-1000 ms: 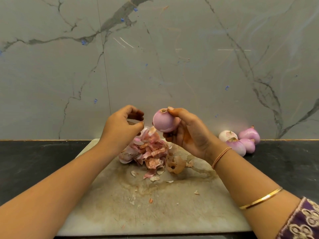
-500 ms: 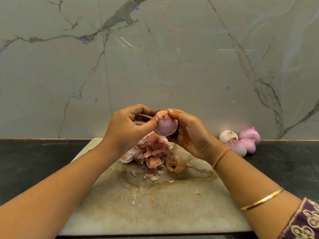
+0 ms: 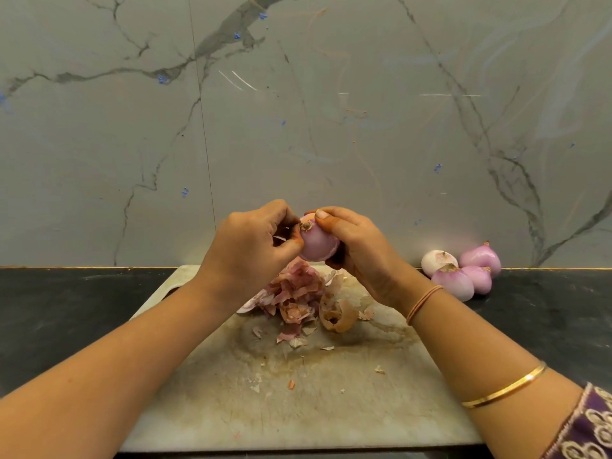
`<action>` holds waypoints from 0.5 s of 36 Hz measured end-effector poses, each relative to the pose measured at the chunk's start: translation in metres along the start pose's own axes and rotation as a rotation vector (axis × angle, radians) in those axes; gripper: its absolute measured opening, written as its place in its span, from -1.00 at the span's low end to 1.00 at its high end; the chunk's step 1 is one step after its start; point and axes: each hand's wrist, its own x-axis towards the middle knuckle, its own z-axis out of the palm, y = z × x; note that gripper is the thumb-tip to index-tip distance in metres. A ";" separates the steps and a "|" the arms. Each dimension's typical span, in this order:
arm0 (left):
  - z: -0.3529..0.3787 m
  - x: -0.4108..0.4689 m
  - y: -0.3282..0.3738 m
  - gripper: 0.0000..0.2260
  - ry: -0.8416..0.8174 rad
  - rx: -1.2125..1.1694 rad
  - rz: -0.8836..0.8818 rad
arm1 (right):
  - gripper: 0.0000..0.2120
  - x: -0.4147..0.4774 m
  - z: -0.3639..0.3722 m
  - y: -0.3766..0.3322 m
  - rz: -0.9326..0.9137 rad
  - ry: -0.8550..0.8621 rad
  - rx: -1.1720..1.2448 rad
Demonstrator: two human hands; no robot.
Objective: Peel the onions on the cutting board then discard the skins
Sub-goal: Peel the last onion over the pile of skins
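Centre of frame: my right hand (image 3: 361, 253) grips the onion (image 3: 318, 246), fingers curled round it, holding it in the air above the far end of the cutting board (image 3: 298, 409). The onion is smooth, glossy and pale pink-purple, with a dry brown stub at its top. My left hand (image 3: 251, 246) pinches at that top end with curled fingers and thumb. Below, a heap of pink and tan skins (image 3: 294, 293) lies on the stained board. Right of frame: four peeled onions (image 3: 460, 273) sit clustered on the dark counter (image 3: 66, 309) by the marble wall
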 end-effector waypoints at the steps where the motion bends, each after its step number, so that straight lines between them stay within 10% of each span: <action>1: 0.000 0.000 0.001 -0.80 0.013 0.006 -0.013 | -0.73 0.000 0.000 0.000 -0.006 -0.003 -0.003; 18: 0.007 0.007 -0.007 -0.91 0.172 -0.546 -0.731 | -0.77 -0.007 0.000 -0.003 -0.032 -0.135 -0.002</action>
